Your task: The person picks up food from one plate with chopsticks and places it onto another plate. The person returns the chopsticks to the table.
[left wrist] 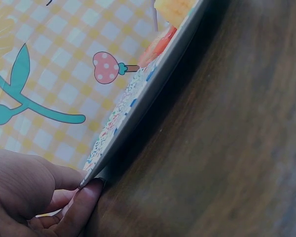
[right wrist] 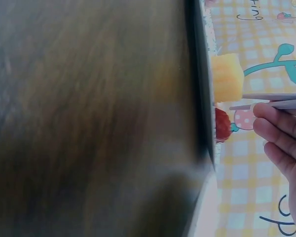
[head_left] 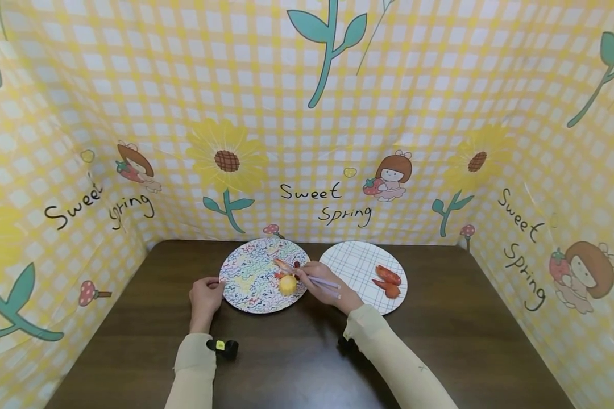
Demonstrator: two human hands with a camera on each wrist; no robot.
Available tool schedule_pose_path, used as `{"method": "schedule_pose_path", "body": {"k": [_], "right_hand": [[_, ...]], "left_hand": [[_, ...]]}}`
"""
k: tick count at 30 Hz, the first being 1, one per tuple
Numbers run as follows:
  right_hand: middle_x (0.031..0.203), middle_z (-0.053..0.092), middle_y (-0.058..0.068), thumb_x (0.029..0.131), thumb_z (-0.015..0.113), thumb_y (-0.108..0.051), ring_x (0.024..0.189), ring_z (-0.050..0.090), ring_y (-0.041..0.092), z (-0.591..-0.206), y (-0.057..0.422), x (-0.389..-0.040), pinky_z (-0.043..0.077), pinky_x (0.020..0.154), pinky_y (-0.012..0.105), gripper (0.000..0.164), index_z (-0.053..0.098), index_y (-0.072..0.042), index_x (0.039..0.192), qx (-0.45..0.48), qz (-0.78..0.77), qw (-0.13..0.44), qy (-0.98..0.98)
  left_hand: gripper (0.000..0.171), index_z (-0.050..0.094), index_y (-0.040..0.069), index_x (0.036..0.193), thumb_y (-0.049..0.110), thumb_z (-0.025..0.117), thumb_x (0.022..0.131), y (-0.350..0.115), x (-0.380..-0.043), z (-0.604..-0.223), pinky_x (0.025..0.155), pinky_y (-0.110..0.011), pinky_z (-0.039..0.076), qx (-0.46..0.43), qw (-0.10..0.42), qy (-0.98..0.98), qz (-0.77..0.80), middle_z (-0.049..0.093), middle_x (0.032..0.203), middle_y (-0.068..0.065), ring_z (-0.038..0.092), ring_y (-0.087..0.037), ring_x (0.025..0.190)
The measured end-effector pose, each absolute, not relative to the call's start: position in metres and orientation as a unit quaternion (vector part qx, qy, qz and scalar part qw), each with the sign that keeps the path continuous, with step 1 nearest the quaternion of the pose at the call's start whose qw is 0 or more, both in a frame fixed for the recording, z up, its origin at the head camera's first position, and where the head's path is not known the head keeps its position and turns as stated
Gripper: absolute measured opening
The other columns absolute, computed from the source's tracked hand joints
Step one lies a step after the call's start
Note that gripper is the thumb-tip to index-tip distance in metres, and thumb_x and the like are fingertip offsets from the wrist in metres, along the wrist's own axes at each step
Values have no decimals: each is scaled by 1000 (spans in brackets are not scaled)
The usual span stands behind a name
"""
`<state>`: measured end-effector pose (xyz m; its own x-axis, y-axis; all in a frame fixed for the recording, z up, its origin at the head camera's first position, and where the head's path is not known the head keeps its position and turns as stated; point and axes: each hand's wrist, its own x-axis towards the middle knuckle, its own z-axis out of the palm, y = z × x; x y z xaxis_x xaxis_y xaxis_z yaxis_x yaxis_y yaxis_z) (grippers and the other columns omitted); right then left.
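Observation:
My left hand pinches the left rim of a round plate with multicoloured squiggles between thumb and fingers; the left wrist view shows the thumb at the rim's edge. In my right hand is a pair of pale purple chopsticks, their tips over the right part of this plate. Close by the tips lie a yellow chunk, blocky in the right wrist view, and a dark red piece. An orange-pink pointed piece shows just beyond the tips. I cannot tell whether the chopsticks grip anything.
To the right stands a white plate with thin grid lines, bearing two orange-red food pieces at its right side. Both plates are on a dark brown wooden table. Yellow checked cloth hangs behind and at both sides.

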<state>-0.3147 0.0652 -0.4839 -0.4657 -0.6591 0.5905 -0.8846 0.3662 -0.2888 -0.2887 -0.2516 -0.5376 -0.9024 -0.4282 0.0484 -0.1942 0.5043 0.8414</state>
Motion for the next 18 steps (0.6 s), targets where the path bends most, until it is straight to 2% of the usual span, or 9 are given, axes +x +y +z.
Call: {"method": "schedule_pose_path", "body": {"k": [4,10,15,18], "right_hand": [[73,69,6,97,60,3,72,61,16,-480,71,-310,50,70,28,19,72,-4,84,469,293,209,-806],[66,60,1,97,61,1,65,52,10,-478,91,-301,46,65,25,26,64,-9,72,447,304,202,-817],[67,59,-3,97,62,-1,67,54,9,-473,116,-290,48,67,26,22,67,-9,77,423,294,208,-832],[65,53,-7,97,64,-2,65,50,8,-471,135,-283,46,65,25,20,66,-10,78,408,290,206,-841]], "left_hand": [[32,70,-7,114,20,65,98,-251,-290,-539,73,-36,50,180,123,-857,-466,72,105,-26,67,-36,93],[32,69,-7,116,20,65,99,-253,-291,-541,65,-28,49,187,114,-855,-471,72,107,-26,70,-33,89],[33,69,-7,117,19,64,99,-254,-290,-542,68,-30,49,188,114,-857,-467,71,109,-27,67,-35,95],[33,69,-7,117,20,64,99,-253,-291,-542,70,-32,49,188,116,-857,-465,71,109,-27,67,-36,97]]}}
